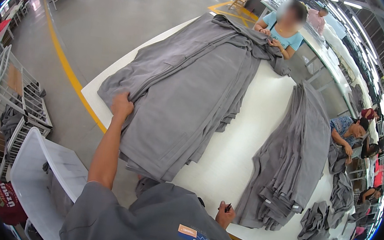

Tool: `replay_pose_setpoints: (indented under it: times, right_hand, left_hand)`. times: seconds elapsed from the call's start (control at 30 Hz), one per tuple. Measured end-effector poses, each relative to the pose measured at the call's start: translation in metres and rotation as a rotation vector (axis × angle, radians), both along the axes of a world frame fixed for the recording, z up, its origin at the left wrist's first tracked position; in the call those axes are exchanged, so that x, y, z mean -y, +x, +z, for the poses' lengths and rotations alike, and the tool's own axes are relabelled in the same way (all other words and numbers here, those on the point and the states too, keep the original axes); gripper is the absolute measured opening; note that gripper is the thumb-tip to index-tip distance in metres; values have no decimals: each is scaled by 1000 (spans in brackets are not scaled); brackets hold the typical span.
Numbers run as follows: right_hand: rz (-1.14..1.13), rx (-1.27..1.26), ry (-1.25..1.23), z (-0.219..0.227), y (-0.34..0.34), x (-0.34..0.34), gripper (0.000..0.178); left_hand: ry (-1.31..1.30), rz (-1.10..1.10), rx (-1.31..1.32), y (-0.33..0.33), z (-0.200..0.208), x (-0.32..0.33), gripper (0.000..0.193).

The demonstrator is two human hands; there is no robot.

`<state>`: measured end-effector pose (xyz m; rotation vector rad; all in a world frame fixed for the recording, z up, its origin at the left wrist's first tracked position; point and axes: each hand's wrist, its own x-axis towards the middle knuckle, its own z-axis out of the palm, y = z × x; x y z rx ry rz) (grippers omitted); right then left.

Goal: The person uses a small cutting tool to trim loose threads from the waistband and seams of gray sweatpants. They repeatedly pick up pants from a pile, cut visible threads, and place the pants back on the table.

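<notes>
Here, gripping the near left edge of a grey garment (160, 67) with the left hand (122, 104), atop a grey stack (188, 110) on the white worktop (227, 163). Clasping a small dark tool (227, 207) in the right hand (224, 215), well apart from that garment, below and right of the stack, near a second grey pile (288, 158).

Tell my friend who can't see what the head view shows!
The left hand grips gray cloth atop a pile on a white table; the right hand holds a small dark object. Another gray pile lies to the right; a co-worker touches the first pile's far end.
</notes>
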<state>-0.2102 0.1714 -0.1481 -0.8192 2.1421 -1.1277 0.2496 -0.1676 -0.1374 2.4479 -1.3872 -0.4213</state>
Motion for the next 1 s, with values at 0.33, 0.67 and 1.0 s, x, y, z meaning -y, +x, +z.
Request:
replay_pose_setpoints:
  times: [0.33,0.67,1.0]
  right_hand:
    - [-87,-68,-5,-7,-20,-6,36]
    - [-129,-73,-84,10,-26,11,37]
    - [-466,236,-567,58,-18,23,51]
  left_hand:
    - [-276,-107,17,71,-21,20,24]
    - [-668,-289,-75,-18,168,3,17]
    - [-26,-1730,-1192,-266,247,-171,12]
